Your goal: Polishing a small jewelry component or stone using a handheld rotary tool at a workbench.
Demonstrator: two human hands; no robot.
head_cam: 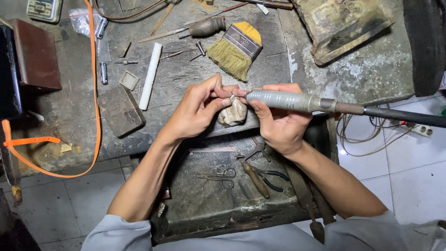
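Head view: two bare hands work a tiny piece with a rotary handpiece at a worn worktop.

Left hand has its grip closed, pinching a small pale piece, perhaps a ring, though it is too small to tell, just above a lumpy peg at the worktop's front edge. Right hand has its grip closed around the grey rotary handpiece, whose tip touches the piece and whose dark cable runs off to the right. Behind the hands lie a yellow-handled brush and a white stick; below, a dark tray holds small scissors and pliers.
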